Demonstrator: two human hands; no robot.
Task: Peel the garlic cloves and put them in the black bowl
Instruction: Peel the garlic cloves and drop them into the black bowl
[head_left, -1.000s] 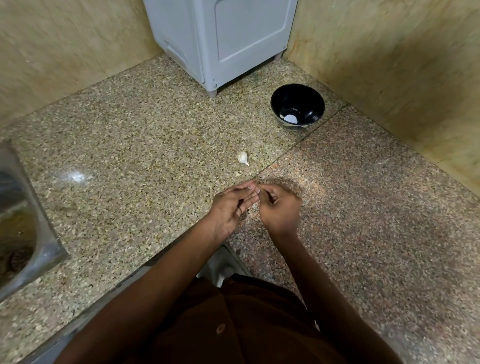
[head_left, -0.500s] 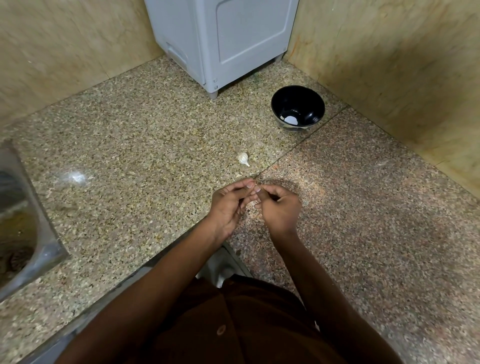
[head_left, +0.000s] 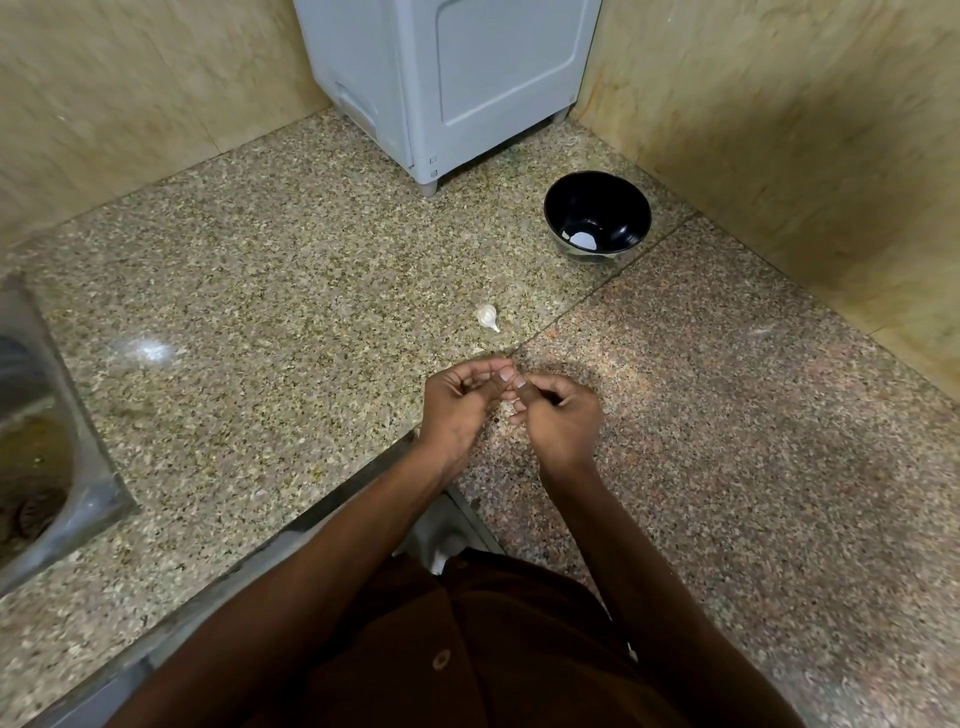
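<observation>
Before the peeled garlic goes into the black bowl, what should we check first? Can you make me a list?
1. Both hands on the clove: ok. The left hand and right hand meet fingertip to fingertip, pinching something small between them.
2. Clove fully peeled: cannot tell, the fingers hide it.
3. Black bowl upright and open: ok. It stands on the counter with something white already inside.
4. Path to the bowl: ok, only bare counter lies between the hands and it.
5. More garlic waiting: ok. A white garlic piece lies just beyond the hands, untouched.
</observation>
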